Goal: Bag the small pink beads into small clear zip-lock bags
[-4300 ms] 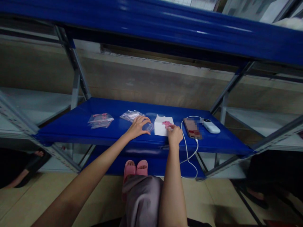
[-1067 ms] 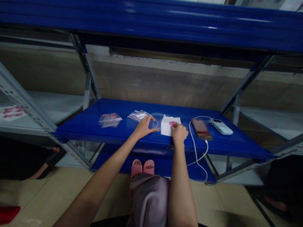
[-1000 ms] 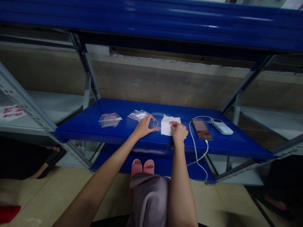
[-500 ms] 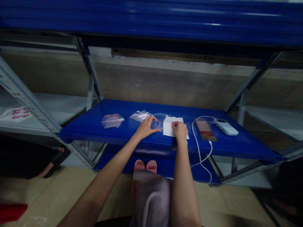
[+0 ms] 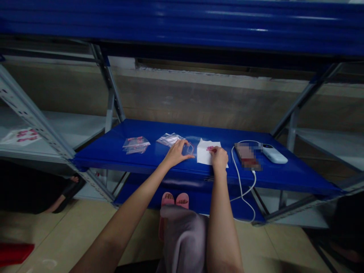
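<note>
Two bare arms reach out over a blue steel shelf (image 5: pixel 108 159), person seated in front of it. Left hand (image 5: pixel 176 153): grip closed, fingers curled around a small clear plastic bag (image 5: pixel 189 149), which sits on the shelf surface, tilted up slightly at the hand's thumb side. Right hand (image 5: pixel 219 158): fingertips (image 5: pixel 214 149) down on a cluster of small pink bits (image 5: pixel 210 148) lying on a white paper sheet (image 5: pixel 209 154). Grip looks pinched on those bits, but can't tell for sure how many, if any, are actually held. Paper sits between the two hands, right hand touching its near right part.

Left of the left hand, just beyond it, a few loose clear bags (image 5: pixel 170 139), then a stack of clear bags with pink contents (image 5: pixel 136 145), well apart from the paper. Right of the right hand, a phone (image 5: pixel 247 156), pixelated, with a white power bank (image 5: pixel 274 154) just beside it, a white cable (image 5: pixel 241 178) looping off the shelf edge. Below, pink slippers (image 5: pixel 174 199) on the tiled floor (image 5: pixel 76 235) and a grey skirt (image 5: pixel 183 240) over the lap. Lower left, a red item (image 5: pixel 14 252) on the floor. Sheet with pink marks (image 5: pixel 21 137) on a neighbouring shelf, left.
</note>
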Action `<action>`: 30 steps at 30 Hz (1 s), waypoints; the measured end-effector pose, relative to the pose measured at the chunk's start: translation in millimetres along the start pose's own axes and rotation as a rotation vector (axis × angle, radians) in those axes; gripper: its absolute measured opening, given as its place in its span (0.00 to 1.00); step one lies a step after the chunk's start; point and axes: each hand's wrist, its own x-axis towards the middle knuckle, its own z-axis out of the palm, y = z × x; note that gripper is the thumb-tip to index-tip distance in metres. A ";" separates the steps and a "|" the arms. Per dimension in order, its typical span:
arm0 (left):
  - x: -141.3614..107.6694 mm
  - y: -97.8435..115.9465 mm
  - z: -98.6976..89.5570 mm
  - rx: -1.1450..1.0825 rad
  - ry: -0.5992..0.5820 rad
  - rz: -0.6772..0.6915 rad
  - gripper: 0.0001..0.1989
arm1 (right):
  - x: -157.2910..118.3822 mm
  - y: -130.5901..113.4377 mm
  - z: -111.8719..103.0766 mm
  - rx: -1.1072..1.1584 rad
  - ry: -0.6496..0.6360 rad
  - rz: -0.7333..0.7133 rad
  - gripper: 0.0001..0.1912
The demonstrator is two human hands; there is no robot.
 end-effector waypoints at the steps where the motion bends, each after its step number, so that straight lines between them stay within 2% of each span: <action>1: 0.0 -0.1 0.1 -0.001 0.000 0.001 0.25 | 0.2 1.2 1.2 0.021 0.005 -0.011 0.09; 14: 0.1 0.2 0.3 0.005 0.004 -0.004 0.25 | -0.9 10.4 5.8 0.051 0.040 -0.059 0.11; 21: -0.4 -0.1 0.2 -0.001 0.010 -0.007 0.25 | 5.1 16.7 13.4 0.203 0.060 -0.068 0.11; 25: -0.4 -0.3 -0.2 -0.003 0.009 -0.008 0.26 | 6.8 18.7 12.3 0.422 0.080 -0.062 0.08; 28: -0.1 0.3 -0.7 -0.008 0.001 -0.016 0.26 | 9.0 13.8 4.4 0.734 0.075 -0.042 0.06; 30: 0.1 0.6 -0.7 -0.013 -0.002 -0.025 0.25 | 9.4 3.6 -4.5 0.934 0.038 -0.028 0.08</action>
